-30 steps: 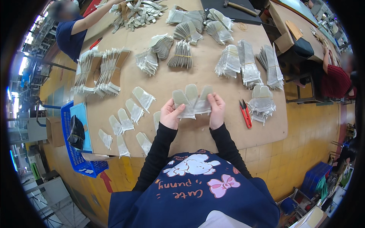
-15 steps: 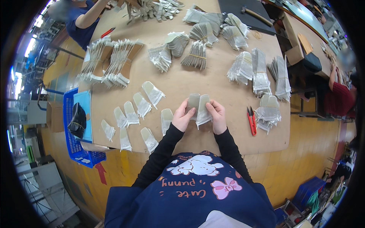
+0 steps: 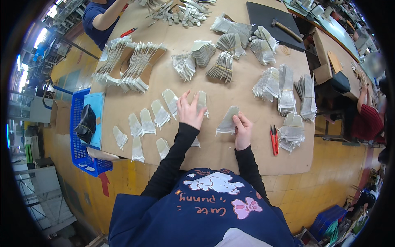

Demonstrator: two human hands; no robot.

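Pinching the right side of a cloth piece (image 3: 226, 122) between thumb and fingers, the right hand (image 3: 243, 131) has its grip clamped on it over the near part of the table (image 3: 257, 158). This piece has a narrow, rounded top of dull greenish beige, then widens into a silvery white lower part whose bottom edge looks ragged, with loose threads. The left hand (image 3: 191, 112) reaches to another piece (image 3: 202, 100) of like shape and colour lying on the table; its fingers are spread, partly covering that piece, and I cannot tell whether its grip is closed on it. Left of this hand lies a loose slanting row of similar pieces (image 3: 147, 122), rounded ends mostly pointing away from the person. Red scissors (image 3: 274, 142) lie right of the right hand, just beside a stack of pieces (image 3: 291, 132).
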